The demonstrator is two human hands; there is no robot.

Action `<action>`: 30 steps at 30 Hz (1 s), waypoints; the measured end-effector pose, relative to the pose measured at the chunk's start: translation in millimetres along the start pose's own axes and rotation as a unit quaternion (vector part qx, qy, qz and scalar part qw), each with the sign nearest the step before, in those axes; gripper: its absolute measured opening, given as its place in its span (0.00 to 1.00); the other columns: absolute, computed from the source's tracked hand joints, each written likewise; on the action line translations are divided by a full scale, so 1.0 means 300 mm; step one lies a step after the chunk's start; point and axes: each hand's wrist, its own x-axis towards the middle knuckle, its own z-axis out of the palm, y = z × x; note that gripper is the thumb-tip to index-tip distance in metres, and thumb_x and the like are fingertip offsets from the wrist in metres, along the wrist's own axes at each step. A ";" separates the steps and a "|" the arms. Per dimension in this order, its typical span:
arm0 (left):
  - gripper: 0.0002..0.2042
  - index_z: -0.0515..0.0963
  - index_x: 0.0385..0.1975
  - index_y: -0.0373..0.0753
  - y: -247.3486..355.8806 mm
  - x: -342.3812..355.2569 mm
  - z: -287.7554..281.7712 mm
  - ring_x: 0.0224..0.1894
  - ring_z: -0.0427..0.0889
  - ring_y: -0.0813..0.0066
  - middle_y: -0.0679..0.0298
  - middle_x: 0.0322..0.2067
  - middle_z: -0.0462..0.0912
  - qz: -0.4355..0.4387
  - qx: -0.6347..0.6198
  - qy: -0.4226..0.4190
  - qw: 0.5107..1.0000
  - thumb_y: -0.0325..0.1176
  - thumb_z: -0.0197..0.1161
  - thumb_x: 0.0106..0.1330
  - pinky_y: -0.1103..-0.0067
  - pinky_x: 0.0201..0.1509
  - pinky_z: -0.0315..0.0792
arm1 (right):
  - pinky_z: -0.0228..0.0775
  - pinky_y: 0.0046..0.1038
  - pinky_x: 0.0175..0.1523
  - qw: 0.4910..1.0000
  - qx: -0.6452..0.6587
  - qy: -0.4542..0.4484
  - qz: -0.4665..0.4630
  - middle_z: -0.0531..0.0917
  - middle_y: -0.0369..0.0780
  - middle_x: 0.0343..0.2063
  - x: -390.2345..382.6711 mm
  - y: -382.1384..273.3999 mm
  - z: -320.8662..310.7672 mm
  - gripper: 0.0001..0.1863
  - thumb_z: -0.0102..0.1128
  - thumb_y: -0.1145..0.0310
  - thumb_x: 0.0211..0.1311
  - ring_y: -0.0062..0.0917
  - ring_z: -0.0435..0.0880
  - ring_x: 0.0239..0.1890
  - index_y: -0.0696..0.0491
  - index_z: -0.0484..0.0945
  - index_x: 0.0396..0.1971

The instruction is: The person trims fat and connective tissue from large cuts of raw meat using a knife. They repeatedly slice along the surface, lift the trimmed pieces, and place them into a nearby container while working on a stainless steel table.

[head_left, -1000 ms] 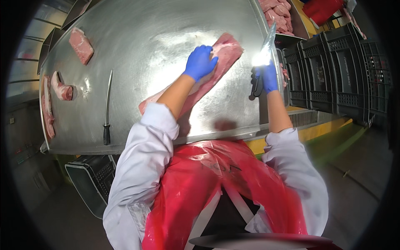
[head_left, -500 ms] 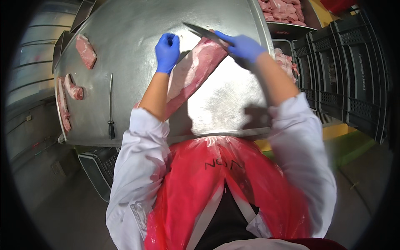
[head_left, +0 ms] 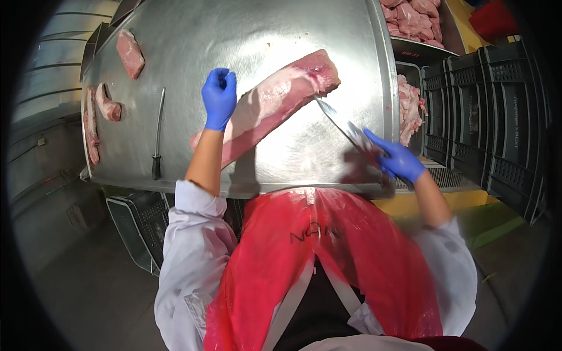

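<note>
A long boneless pork loin [head_left: 275,102] lies diagonally on the metal table, its reddish cut end toward the far right. My left hand [head_left: 219,100], in a blue glove, is curled into a fist beside the loin's left side; nothing shows sticking out of it. In my blue-gloved right hand [head_left: 401,158], near the table's right edge, is a knife [head_left: 339,121]. Its blade is smeared by glare and motion, and the tip points up-left to the loin's lower edge near the cut end. Whether the tip touches the meat I cannot tell.
A sharpening steel [head_left: 158,131] with a black handle lies on the table [head_left: 193,64] at left, beside several meat pieces [head_left: 130,54]. Bins of meat [head_left: 413,23] and trimmings [head_left: 410,108] stand at right, next to dark plastic crates [head_left: 468,111]. Another crate [head_left: 132,228] sits below the table's left front.
My right hand has drawn the knife back from the loin's far end, toward me and to the right. My left fist has shifted slightly left and nearer.
</note>
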 end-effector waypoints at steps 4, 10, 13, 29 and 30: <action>0.17 0.80 0.44 0.35 0.137 -0.070 0.253 0.36 0.85 0.56 0.50 0.37 0.85 0.042 0.054 -0.112 0.991 0.41 0.69 0.64 0.67 0.44 0.79 | 0.68 0.19 0.24 0.971 0.208 0.120 0.016 0.74 0.31 0.19 -0.075 0.084 -0.020 0.40 0.53 0.76 0.71 0.13 0.70 0.17 0.35 0.53 0.79; 0.13 0.83 0.33 0.35 0.194 -0.051 0.490 0.31 0.86 0.52 0.52 0.26 0.85 0.009 0.109 -0.162 0.981 0.41 0.67 0.63 0.67 0.39 0.78 | 0.63 0.16 0.21 0.909 0.331 0.232 -0.104 0.73 0.30 0.21 0.256 -0.035 0.022 0.42 0.55 0.75 0.70 0.11 0.66 0.17 0.34 0.49 0.79; 0.12 0.81 0.30 0.35 0.168 -0.020 0.442 0.28 0.85 0.59 0.52 0.24 0.84 -0.059 0.069 -0.171 0.981 0.39 0.66 0.63 0.69 0.36 0.77 | 0.75 0.24 0.27 0.942 0.194 0.250 -0.117 0.79 0.37 0.26 0.436 -0.137 0.072 0.43 0.57 0.68 0.69 0.17 0.74 0.20 0.30 0.49 0.79; 0.11 0.84 0.36 0.32 0.154 0.023 0.491 0.30 0.86 0.66 0.51 0.27 0.86 -0.044 0.071 -0.219 0.972 0.35 0.63 0.65 0.73 0.39 0.78 | 0.78 0.27 0.29 0.951 0.138 0.264 -0.080 0.83 0.43 0.34 0.684 -0.214 0.085 0.39 0.54 0.66 0.72 0.22 0.80 0.21 0.29 0.50 0.78; 0.10 0.84 0.35 0.32 0.144 0.027 0.490 0.30 0.86 0.67 0.53 0.27 0.86 -0.052 0.065 -0.221 0.972 0.34 0.63 0.66 0.73 0.38 0.78 | 0.76 0.26 0.27 0.966 0.121 0.222 -0.057 0.82 0.40 0.27 0.681 -0.223 0.098 0.37 0.54 0.63 0.74 0.19 0.77 0.19 0.30 0.51 0.78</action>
